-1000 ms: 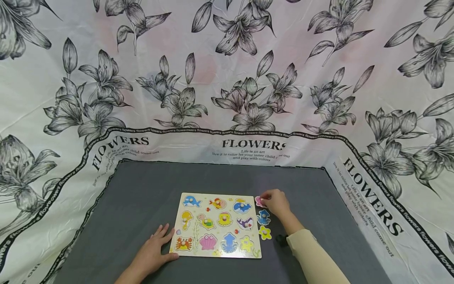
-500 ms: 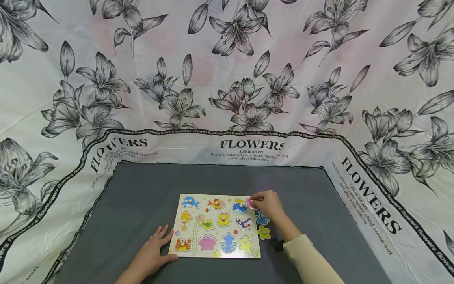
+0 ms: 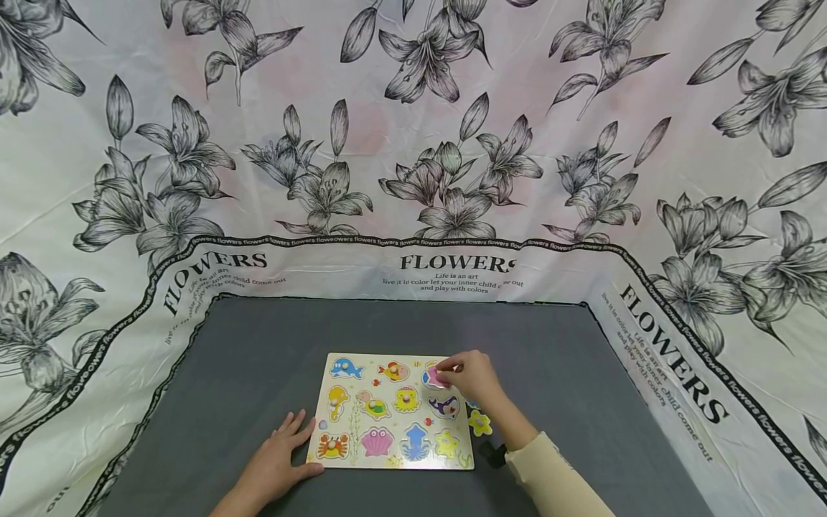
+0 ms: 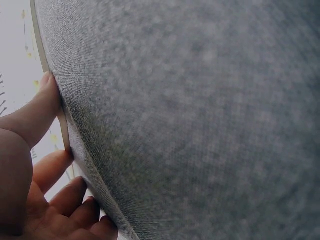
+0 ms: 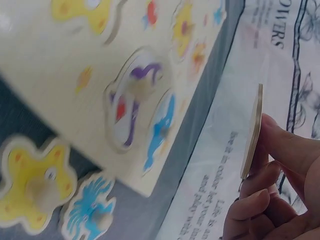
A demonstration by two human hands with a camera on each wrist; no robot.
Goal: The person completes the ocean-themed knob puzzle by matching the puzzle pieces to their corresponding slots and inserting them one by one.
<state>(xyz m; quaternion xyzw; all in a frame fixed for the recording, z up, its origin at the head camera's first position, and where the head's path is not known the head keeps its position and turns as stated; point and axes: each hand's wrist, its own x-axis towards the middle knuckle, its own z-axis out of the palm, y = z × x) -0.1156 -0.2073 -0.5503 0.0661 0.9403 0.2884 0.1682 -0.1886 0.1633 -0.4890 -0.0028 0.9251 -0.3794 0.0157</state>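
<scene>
My right hand (image 3: 474, 377) pinches a pink wooden puzzle piece (image 3: 434, 374) by its knob side, over the upper right of the puzzle board (image 3: 370, 361). In the right wrist view that piece (image 5: 254, 132) shows edge-on, raised above the board, its face hidden. Fingers spread, my left hand (image 3: 276, 452) rests at the board's lower left corner. Its thumb (image 4: 42, 100) touches the board's edge in the left wrist view. Sea-animal pieces fill the board's visible slots, among them a purple and white whale (image 3: 444, 408), a yellow octopus (image 3: 407, 399) and a red crab (image 3: 332, 446).
Right of the board lie a loose yellow star piece (image 3: 479, 423) and a loose blue piece (image 5: 90, 205), the latter mostly behind my right wrist in the head view. Grey cloth (image 3: 291, 330) covers the table. A flower-printed sheet (image 3: 323, 273) hangs around it.
My right hand has lifted the pink piece from beside the board and carried it left, over the board's upper right part. My left hand has stayed at the corner.
</scene>
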